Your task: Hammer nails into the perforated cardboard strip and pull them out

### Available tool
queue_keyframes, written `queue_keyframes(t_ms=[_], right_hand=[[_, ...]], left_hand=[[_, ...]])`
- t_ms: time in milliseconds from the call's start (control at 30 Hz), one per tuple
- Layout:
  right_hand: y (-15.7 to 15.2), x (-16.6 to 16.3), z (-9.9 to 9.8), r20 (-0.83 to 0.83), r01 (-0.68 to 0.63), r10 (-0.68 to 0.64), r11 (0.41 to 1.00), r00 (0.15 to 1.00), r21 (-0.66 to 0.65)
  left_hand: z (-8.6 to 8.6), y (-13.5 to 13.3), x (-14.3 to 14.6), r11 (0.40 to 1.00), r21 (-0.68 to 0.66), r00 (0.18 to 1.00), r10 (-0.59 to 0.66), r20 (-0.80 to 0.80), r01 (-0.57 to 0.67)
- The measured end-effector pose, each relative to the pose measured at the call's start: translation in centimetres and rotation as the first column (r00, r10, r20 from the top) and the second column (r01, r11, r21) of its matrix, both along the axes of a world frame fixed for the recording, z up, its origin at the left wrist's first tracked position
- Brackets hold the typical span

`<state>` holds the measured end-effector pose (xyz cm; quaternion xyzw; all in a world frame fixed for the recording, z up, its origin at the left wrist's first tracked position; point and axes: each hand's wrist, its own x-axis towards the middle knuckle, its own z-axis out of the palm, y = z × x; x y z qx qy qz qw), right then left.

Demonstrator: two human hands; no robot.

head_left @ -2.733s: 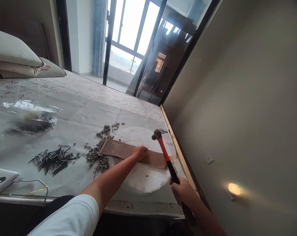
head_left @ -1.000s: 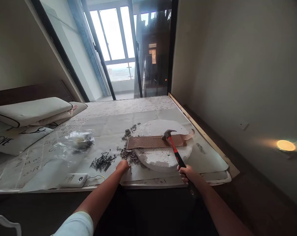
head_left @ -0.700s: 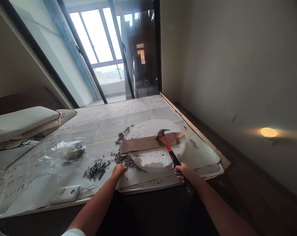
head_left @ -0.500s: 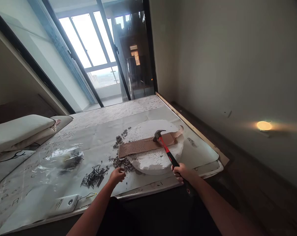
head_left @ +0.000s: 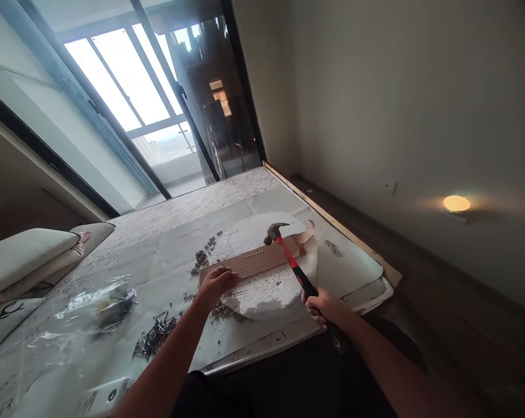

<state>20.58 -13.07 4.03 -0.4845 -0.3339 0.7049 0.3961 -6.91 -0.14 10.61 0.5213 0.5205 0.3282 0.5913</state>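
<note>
My right hand [head_left: 325, 306] is closed round the red and black handle of a claw hammer [head_left: 288, 258]. The hammer's steel head rests over the right part of a brown perforated strip [head_left: 251, 262]. That strip lies across a round white foam slab [head_left: 266, 273]. My left hand [head_left: 215, 284] is at the strip's left end, fingers curled down onto its edge; what they pinch, if anything, is hidden. Grey rubble bits [head_left: 201, 259] lie just left of the slab.
A pile of dark nails [head_left: 153, 337] lies on the covered bed surface [head_left: 158, 267] at my left. A clear plastic bag [head_left: 99, 302], a white device [head_left: 103, 396] and pillows [head_left: 22, 261] are farther left. The wall and a wooden edge rail [head_left: 323, 215] run along the right.
My left hand went from the strip down to the rubble near the bed's front edge, then came back to the strip's left end. The hammer stayed over the strip. The view has tilted.
</note>
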Motion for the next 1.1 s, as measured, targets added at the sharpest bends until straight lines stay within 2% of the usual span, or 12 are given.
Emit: queue_keyframes(t_ms=[133,267,433,600,833,1100], right_hand=[[0.2,0.9,0.0,-0.026,0.036,-0.036,0.999,0.999,-0.009],[0.3,1.6,-0.3,-0.042,0.054,-0.054,0.999,0.998,0.001],[0.5,2.1,-0.1,-0.009,0.066,-0.067,0.997,0.998,-0.036],[0.7,2.3,0.5,-0.004,0.051,-0.052,0.995,0.999,-0.081],[0.7,2.3,0.1,-0.039,0.044,-0.045,0.999,0.998,-0.019],[0.8,2.1,0.1,-0.006,0.055,-0.055,0.997,0.998,-0.051]], left_hand=[[-0.1,3.3,3.9,0.989,0.145,0.986,0.005,-0.169,0.020],[-1.3,6.3,7.4,0.931,0.348,0.916,0.041,-0.399,0.110],[-3.7,9.1,10.1,0.911,0.380,0.847,0.070,-0.527,0.162],[-5.3,10.1,10.7,0.921,0.359,0.830,0.075,-0.552,0.155],[-5.4,9.8,11.3,0.921,0.350,0.792,0.081,-0.605,0.173],[-6.5,10.7,11.0,0.893,0.401,0.767,0.109,-0.633,0.204]])
